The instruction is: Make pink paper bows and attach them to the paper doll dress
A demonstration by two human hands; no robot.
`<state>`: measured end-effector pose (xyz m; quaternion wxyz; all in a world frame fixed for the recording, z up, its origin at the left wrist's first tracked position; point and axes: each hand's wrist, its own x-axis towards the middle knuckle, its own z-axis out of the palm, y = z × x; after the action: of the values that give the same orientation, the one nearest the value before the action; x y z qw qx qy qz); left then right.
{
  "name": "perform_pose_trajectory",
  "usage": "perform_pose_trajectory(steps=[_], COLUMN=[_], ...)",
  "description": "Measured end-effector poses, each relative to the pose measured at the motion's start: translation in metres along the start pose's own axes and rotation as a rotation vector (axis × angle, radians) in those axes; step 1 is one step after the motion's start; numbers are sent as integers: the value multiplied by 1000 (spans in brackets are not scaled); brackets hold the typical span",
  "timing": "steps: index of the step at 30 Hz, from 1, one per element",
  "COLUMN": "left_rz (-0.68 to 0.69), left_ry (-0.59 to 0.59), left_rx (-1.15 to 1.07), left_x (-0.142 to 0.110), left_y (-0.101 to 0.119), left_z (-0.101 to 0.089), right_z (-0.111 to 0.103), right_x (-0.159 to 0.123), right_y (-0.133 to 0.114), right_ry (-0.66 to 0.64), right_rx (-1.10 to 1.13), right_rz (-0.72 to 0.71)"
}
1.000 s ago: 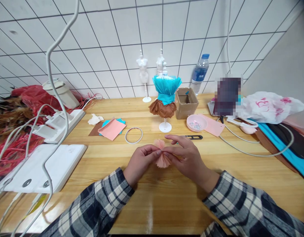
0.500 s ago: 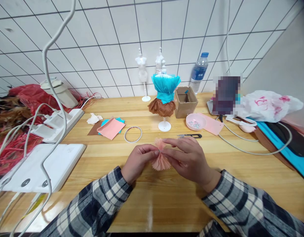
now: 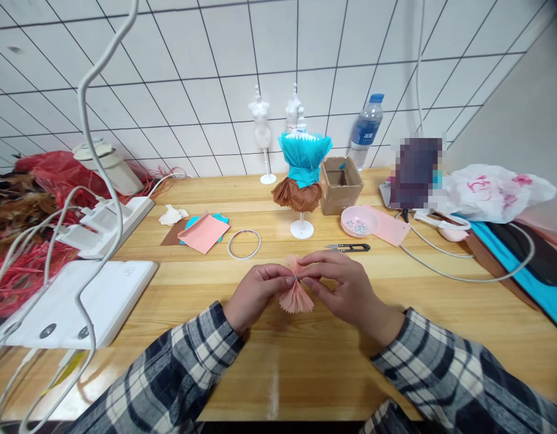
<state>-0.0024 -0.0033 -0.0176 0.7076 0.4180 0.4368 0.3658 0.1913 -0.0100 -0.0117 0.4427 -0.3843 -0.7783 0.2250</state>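
Note:
A pink pleated paper bow is held above the table, gathered at its waist with a small greenish tie and fanned out below. My left hand pinches that waist between thumb and fingers from the left. From the right, my right hand has its fingertips on the upper fan and near the waist, partly hiding the top pleats. Behind them stands a small white dress-form stand wearing a turquoise paper bodice and a brown paper skirt. Black thread snips lie just beyond my right hand.
A metal ring and pink, blue and brown paper sheets lie left of centre. Right of the dress form are a cardboard box, a pink dish of small beads and a water bottle. A power strip and cables crowd the left.
My right fingers have shifted slightly on the pink bow, with the thumb and fingertips drawn a little apart, so more of its tied waist shows. My left hand keeps its pinch.

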Motion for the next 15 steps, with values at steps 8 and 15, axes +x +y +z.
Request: perform_pose_trajectory(steps=[8,15], left_rz=[-54,-275], left_ry=[-70,-319], left_rx=[-153,-296], left_x=[-4,-9], left_y=[3,6], left_z=[3,0], right_z=[1,8], right_x=[1,2], right_y=[18,19], right_ry=[89,-230], right_rx=[391,690], right_rz=[394,344])
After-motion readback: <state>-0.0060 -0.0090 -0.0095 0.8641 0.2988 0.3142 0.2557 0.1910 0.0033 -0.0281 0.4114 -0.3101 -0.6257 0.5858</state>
